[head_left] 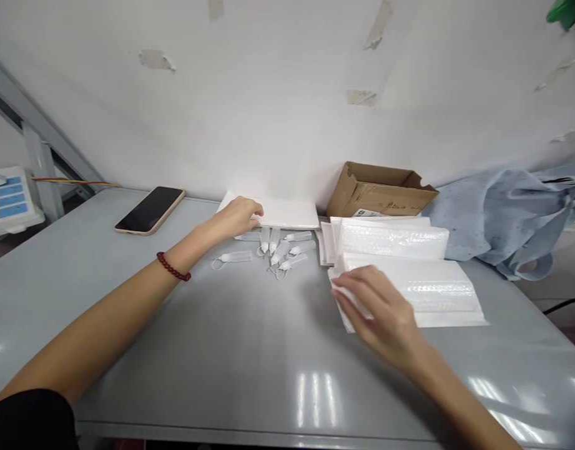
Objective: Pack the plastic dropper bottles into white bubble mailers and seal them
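Note:
My left hand (239,215), a dark red beaded bracelet at its wrist, rests on a flat white bubble mailer (290,214) by the wall. Its fingers are curved, with thumb and forefinger apart. Just in front lie several small clear plastic dropper bottles (280,252) with looped caps. To the right, my right hand (379,309) is closed at the left edge of a white bubble mailer (437,290), thumb and forefinger pinching there. This hand is slightly blurred. More white bubble mailers (393,237) are piled behind it.
An open cardboard box (381,203) stands against the wall behind the mailers. Light blue cloth (512,209) lies at the right. A phone (150,210) is on the grey table (212,369) at the left. A white tray with blue labels (10,200) is beyond the left edge.

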The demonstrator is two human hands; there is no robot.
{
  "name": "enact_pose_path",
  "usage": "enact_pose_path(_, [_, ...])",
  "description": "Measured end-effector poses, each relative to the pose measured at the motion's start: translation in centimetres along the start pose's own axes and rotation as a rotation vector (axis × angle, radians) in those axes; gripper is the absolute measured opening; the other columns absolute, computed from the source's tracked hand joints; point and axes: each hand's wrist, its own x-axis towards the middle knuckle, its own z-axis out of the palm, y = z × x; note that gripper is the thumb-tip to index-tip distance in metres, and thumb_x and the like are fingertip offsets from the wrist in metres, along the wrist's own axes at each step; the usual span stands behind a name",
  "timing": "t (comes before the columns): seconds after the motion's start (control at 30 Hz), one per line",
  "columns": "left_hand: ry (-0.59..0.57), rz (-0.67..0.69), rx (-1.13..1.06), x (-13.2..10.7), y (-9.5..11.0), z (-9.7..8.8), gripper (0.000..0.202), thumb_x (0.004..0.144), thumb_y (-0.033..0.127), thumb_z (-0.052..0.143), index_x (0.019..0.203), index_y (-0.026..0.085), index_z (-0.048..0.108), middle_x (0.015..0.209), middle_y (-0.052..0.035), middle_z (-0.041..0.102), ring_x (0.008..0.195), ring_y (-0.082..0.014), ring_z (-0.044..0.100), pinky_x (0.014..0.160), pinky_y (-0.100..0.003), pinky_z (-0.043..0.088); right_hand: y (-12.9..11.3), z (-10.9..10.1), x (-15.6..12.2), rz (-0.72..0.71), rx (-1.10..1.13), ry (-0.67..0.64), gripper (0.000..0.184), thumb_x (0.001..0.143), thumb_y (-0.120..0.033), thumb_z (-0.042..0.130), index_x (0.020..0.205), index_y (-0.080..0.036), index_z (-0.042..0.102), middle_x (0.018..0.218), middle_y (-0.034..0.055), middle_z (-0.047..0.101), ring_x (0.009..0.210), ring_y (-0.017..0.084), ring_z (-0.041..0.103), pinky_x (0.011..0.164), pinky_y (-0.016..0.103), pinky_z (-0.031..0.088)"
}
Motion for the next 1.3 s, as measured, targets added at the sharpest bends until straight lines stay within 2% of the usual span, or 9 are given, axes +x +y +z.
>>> enact_pose_path(0.27, [-0.020,0.043,0.108,-0.3,-1.0,0.2,0.021,0.084,0.019,0.050,0.089,0.015,0.070,0.095,-0.0080,0.072,0.084,-0.0202,0.065,0.070,-0.024,0.044,-2.7,2.6,-1.2,-0.112,0.058,-0.203,0.020,0.087,-0.001,0.046,0.090,-0.014,0.061,0.076,0.0058,0.061,0.068,0.016,0.051,0.061,0.030,0.042])
enact_pose_path(0.47, [-0.015,0.126,0.259,-0.7,0.0,0.4,0.024,0.082,0.006,0.044,0.077,0.014,0.066,0.090,-0.0125,0.069,0.087,-0.0241,0.062,0.065,-0.028,0.040,-2.7,2.4,-1.1,-0.120,0.054,-0.201,0.019,0.088,-0.002,0.045,0.091,-0.013,0.060,0.075,0.0055,0.061,0.069,0.015,0.052,0.063,0.031,0.041])
enact_pose_path(0.67, [-0.004,0.120,0.351,0.3,1.2,1.1,0.023,0.078,0.005,0.047,0.063,0.013,0.062,0.075,-0.0138,0.067,0.072,-0.0229,0.062,0.059,-0.029,0.037,-2.9,2.4,-1.1,-0.145,0.029,-0.183,0.018,0.088,-0.003,0.046,0.089,-0.014,0.060,0.074,0.0048,0.061,0.067,0.015,0.054,0.062,0.031,0.043])
enact_pose_path(0.83, [0.113,0.132,0.377,-0.1,1.6,0.5,0.026,0.082,0.005,0.040,0.073,0.011,0.063,0.079,-0.0159,0.067,0.077,-0.0246,0.062,0.062,-0.030,0.041,-2.9,2.5,-1.2,-0.149,0.014,-0.158,0.017,0.087,-0.003,0.047,0.090,-0.013,0.061,0.077,0.0068,0.063,0.072,0.017,0.057,0.064,0.032,0.047])
enact_pose_path(0.93, [0.223,0.134,0.381,-2.0,1.7,-0.3,0.030,0.086,0.007,0.034,0.087,0.009,0.064,0.092,-0.0184,0.066,0.089,-0.0274,0.061,0.069,-0.035,0.045,-2.8,2.5,-1.0,-0.138,-0.001,-0.109,0.016,0.085,-0.003,0.051,0.098,-0.010,0.059,0.088,0.0125,0.063,0.083,0.022,0.059,0.070,0.036,0.052])
enact_pose_path(1.03, [0.334,0.190,0.353,-5.0,1.4,-0.4,0.029,0.089,0.013,0.035,0.092,0.012,0.064,0.099,-0.0161,0.067,0.094,-0.0264,0.061,0.077,-0.038,0.048,-2.9,2.4,-0.9,-0.130,-0.071,-0.033,0.031,0.083,-0.003,0.055,0.114,-0.006,0.053,0.103,0.0194,0.061,0.100,0.028,0.058,0.078,0.042,0.055])
enact_pose_path(1.17, [0.452,0.495,0.258,-9.8,0.8,1.2,0.019,0.087,0.018,0.045,0.088,0.020,0.065,0.091,-0.0084,0.069,0.086,-0.0219,0.065,0.074,-0.036,0.051,-3.4,2.5,-0.9,-0.154,-0.309,0.075,0.054,0.080,-0.007,0.064,0.129,-0.001,0.042,0.123,0.0292,0.051,0.123,0.037,0.046,0.085,0.051,0.054])
enact_pose_path(1.23, [0.438,0.626,0.204,-11.9,0.9,2.1,0.016,0.086,0.019,0.051,0.093,0.023,0.065,0.093,-0.0068,0.070,0.089,-0.0211,0.065,0.073,-0.034,0.052,-3.7,3.0,-1.0,-0.178,-0.406,0.051,0.053,0.079,-0.009,0.065,0.127,0.000,0.045,0.126,0.0302,0.052,0.126,0.040,0.044,0.088,0.052,0.054])
enact_pose_path(1.3, [0.392,0.717,0.185,-13.2,1.6,2.6,0.017,0.087,0.019,0.052,0.097,0.024,0.064,0.096,-0.0061,0.071,0.090,-0.0205,0.066,0.071,-0.032,0.051,-4.0,3.6,-1.3,-0.203,-0.447,-0.016,0.040,0.081,-0.007,0.062,0.120,-0.001,0.054,0.120,0.0270,0.060,0.121,0.038,0.051,0.088,0.051,0.055])
